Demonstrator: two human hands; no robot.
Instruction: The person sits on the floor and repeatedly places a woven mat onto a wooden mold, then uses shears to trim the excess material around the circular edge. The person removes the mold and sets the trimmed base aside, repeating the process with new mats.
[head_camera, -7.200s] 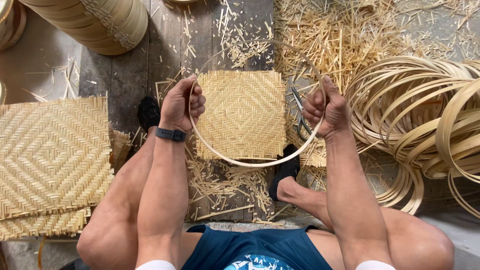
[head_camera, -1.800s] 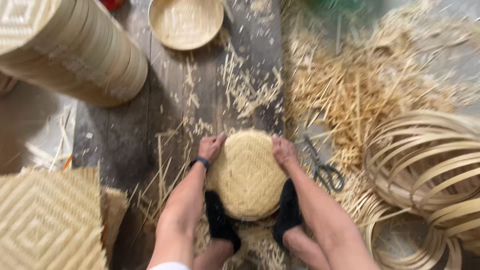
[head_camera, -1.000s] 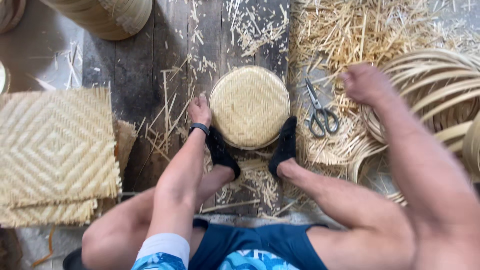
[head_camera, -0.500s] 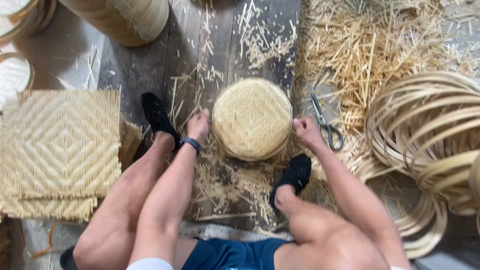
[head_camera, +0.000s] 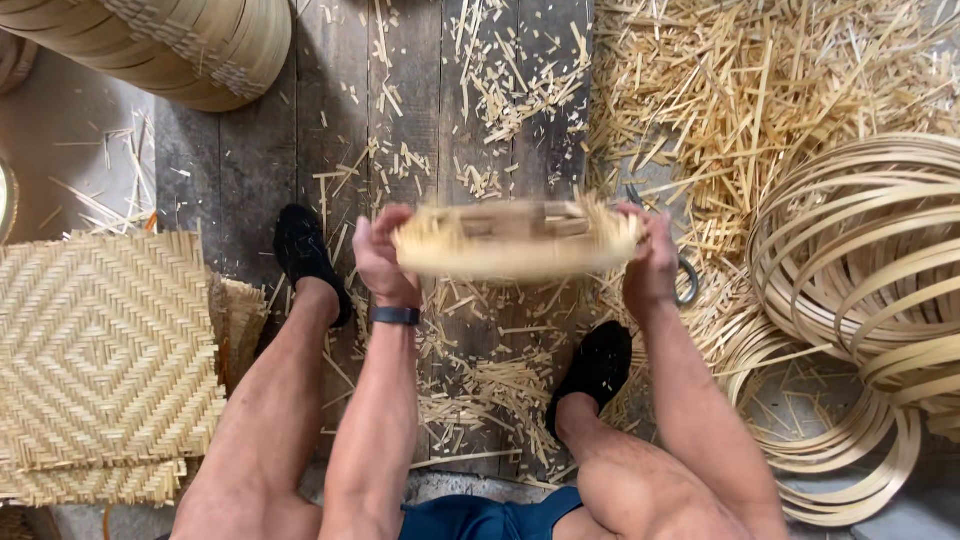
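Observation:
A round woven bamboo tray (head_camera: 515, 240) is held up between both hands, tilted so I see its rim edge-on, blurred by motion. My left hand (head_camera: 383, 255) grips its left edge; a dark band circles that wrist. My right hand (head_camera: 650, 265) grips the right edge. The tray hovers above the dark wooden floor between my two black-shod feet.
A stack of square woven bamboo mats (head_camera: 100, 360) lies at the left. Coiled bamboo hoops (head_camera: 860, 260) pile at the right. Scissors (head_camera: 685, 280) peek out behind my right hand. Bamboo offcuts (head_camera: 740, 90) litter the floor. Stacked round baskets (head_camera: 190, 40) sit top left.
The round tray lay flat on the floor under both hands; now it is lifted off the floor and tipped on edge. My feet have spread apart.

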